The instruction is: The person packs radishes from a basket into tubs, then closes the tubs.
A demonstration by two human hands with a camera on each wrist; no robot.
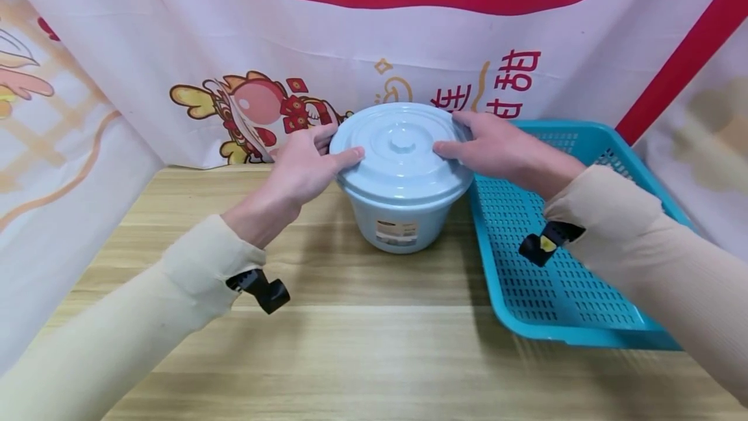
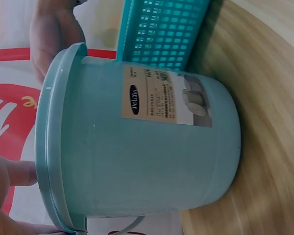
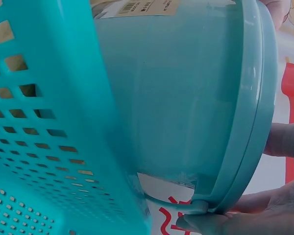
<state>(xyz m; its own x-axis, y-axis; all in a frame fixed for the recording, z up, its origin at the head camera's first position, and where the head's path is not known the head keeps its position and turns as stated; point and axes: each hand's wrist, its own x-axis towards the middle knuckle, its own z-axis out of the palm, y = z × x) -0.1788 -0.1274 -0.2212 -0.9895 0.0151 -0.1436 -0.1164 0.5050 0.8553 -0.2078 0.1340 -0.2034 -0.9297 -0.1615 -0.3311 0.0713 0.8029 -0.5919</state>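
Observation:
A light blue plastic bucket (image 1: 362,216) stands upright on the wooden table, its round lid (image 1: 403,177) seated on top. My left hand (image 1: 305,167) grips the lid's left edge, thumb on top and fingers down at the rim. On the opposite edge, my right hand (image 1: 497,148) holds the lid the same way, its thumb close to the central knob (image 1: 402,138). A printed label (image 2: 149,95) shows on the bucket's side in the left wrist view. Part of a thin bail handle (image 3: 171,205) appears below the rim in the right wrist view.
To the bucket's right, close beside it, sits a teal perforated basket (image 1: 495,291), partly covered by my right forearm. A printed cloth (image 1: 327,38) with red and cartoon figures hangs behind the wooden table (image 1: 350,356).

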